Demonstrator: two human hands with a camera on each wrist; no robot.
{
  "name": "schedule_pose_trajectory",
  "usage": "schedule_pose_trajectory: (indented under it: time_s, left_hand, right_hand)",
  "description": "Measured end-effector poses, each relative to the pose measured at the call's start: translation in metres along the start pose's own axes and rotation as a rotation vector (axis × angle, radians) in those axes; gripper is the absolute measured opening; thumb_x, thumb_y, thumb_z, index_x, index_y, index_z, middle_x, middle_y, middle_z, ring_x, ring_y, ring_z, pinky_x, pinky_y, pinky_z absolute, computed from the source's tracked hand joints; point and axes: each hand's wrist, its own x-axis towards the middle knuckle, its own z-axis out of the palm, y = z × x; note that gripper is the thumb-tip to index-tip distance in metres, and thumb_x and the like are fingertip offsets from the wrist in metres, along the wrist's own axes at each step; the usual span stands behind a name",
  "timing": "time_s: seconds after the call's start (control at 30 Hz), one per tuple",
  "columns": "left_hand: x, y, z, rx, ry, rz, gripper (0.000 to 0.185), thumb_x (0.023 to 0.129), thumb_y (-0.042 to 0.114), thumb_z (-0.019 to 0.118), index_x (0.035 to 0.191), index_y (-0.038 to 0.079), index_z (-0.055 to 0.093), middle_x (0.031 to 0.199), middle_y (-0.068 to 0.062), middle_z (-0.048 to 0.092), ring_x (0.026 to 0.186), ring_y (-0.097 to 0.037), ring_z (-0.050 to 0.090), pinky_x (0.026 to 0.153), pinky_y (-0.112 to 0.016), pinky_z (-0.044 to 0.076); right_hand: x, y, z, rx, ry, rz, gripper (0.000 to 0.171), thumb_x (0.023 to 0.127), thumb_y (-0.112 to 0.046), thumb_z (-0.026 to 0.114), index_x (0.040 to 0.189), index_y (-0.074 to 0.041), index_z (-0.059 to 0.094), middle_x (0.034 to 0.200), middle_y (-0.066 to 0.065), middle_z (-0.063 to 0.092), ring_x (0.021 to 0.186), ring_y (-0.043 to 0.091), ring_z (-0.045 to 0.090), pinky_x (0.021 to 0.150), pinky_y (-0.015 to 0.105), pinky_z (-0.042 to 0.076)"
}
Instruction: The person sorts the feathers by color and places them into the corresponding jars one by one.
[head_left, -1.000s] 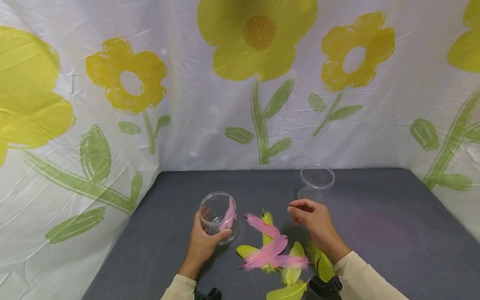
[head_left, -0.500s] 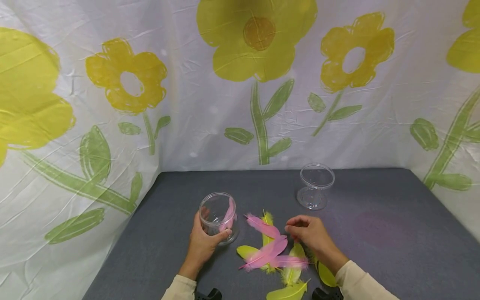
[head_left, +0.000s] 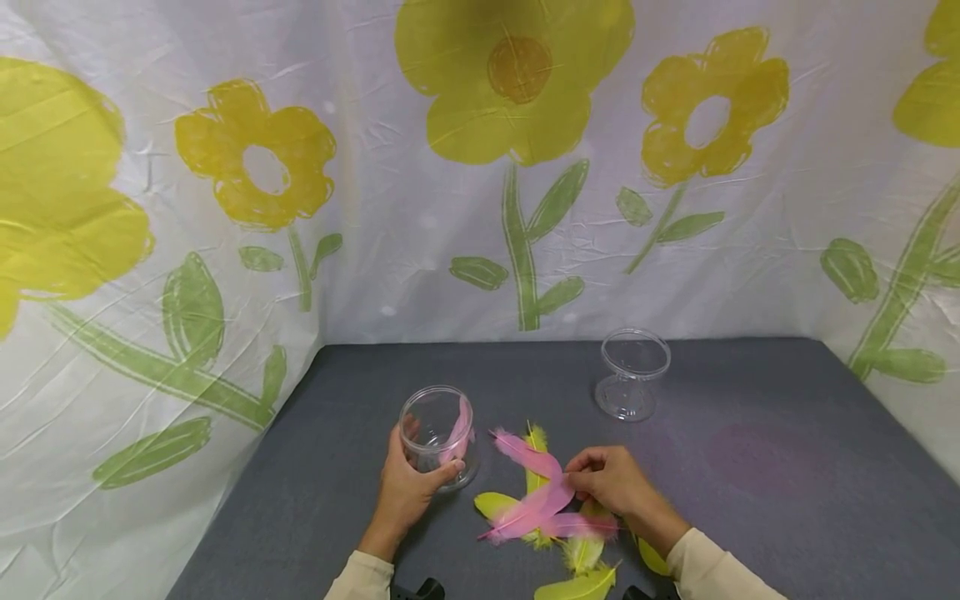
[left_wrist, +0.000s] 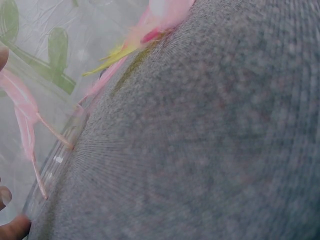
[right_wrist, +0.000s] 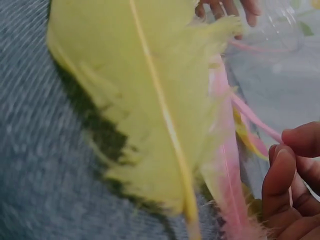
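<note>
Fingers [head_left: 581,477] pinching pink feather [head_left: 534,506], grey table [head_left: 750,467], floral backdrop [head_left: 525,167]

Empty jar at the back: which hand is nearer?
Right. The right hand is just in front of the empty jar, among the feathers; the left hand grips the other jar, farther left.

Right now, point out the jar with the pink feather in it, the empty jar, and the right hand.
jar with the pink feather [head_left: 431,417], head view, on its clear front wall.
empty jar [head_left: 633,357], head view, on its rim.
right hand [head_left: 611,482], head view, on the back of the hand.
</note>
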Motion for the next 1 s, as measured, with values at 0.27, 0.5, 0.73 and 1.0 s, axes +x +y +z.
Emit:
schedule_pose_trajectory:
  time_s: [0.27, 0.5, 0.73, 1.0]
  left_hand:
    - [-0.001, 0.001, -0.001, -0.011, -0.008, -0.002, 0.102, 0.067, 0.021, 0.090, 0.147, 0.005, 0.027, 0.147, -0.021, 0.037, 0.136, -0.035, 0.032, 0.109, -0.053, 0.024]
    - [-0.002, 0.001, -0.001, -0.001, -0.013, -0.002, 0.105, 0.067, 0.020, 0.090, 0.148, 0.005, 0.025, 0.147, -0.022, 0.036, 0.136, -0.036, 0.032, 0.109, -0.053, 0.025]
    - [-0.001, 0.001, -0.001, -0.010, -0.003, 0.000, 0.103, 0.067, 0.022, 0.090, 0.147, 0.005, 0.027, 0.147, -0.021, 0.037, 0.136, -0.034, 0.033, 0.109, -0.052, 0.024]
    - [-0.001, 0.000, -0.002, -0.009, -0.001, 0.003, 0.103, 0.067, 0.022, 0.090, 0.147, 0.006, 0.027, 0.147, -0.022, 0.037, 0.136, -0.033, 0.033, 0.109, -0.051, 0.025]
  right_hand:
    - [-0.003, -0.008, -0.004, 0.091, -0.032, -0.014, 0.013, 0.081, -0.002, 0.071, 0.088, 0.008, 0.068, 0.066, 0.008, 0.061, 0.058, 0.018, 0.056, 0.050, 0.034, 0.053]
    - [-0.008, -0.022, -0.011, 0.132, -0.036, -0.067, 0.015, 0.082, 0.000, 0.068, 0.091, 0.012, 0.067, 0.067, 0.009, 0.061, 0.058, 0.017, 0.056, 0.052, 0.032, 0.053]
    - [-0.010, -0.041, -0.020, 0.212, -0.049, -0.084, 0.018, 0.084, -0.002, 0.069, 0.094, 0.013, 0.065, 0.071, 0.009, 0.062, 0.058, 0.015, 0.056, 0.054, 0.029, 0.052]
    - [-0.010, -0.064, -0.029, 0.255, -0.028, -0.089, 0.015, 0.086, -0.005, 0.071, 0.094, 0.007, 0.066, 0.077, 0.016, 0.062, 0.062, 0.018, 0.056, 0.058, 0.032, 0.053]
